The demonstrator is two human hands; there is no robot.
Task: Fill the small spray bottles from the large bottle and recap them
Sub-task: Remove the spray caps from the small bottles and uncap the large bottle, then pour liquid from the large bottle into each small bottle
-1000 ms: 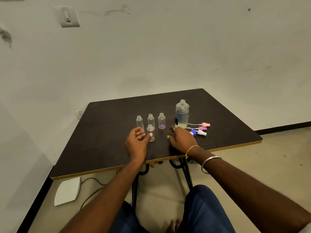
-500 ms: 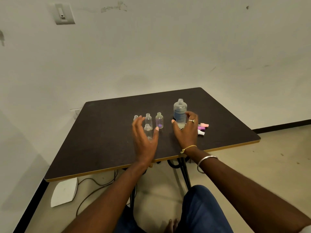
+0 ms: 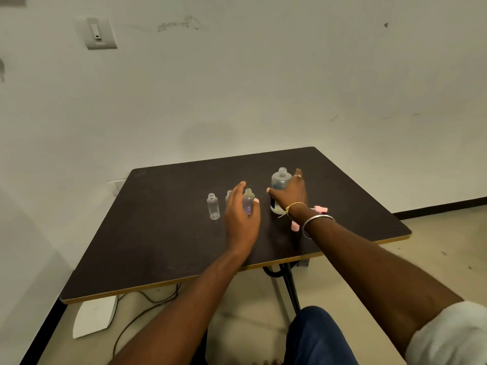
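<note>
The large clear bottle (image 3: 279, 181) stands uncapped on the dark table (image 3: 158, 238), partly filled with liquid. My right hand (image 3: 291, 196) is wrapped around its lower body. My left hand (image 3: 241, 218) reaches with fingers spread around a small bottle with a purple tint (image 3: 248, 200), thumb beside it; contact is unclear. Another small clear bottle (image 3: 213, 206) stands free to the left. A third small bottle (image 3: 228, 196) peeks out behind my left fingers. Pink spray caps (image 3: 320, 208) lie behind my right wrist, mostly hidden.
The table's near edge (image 3: 184, 277) runs diagonally, with black legs (image 3: 290, 285) under it. On the floor lie a white device (image 3: 93, 316) and cables. A white wall with a switch plate (image 3: 98, 34) rises behind the table. My knee (image 3: 316, 335) is below.
My right hand has closed around the large bottle. My left hand has moved forward to the purple-tinted small bottle, covering the front bottle. The camera has come closer.
</note>
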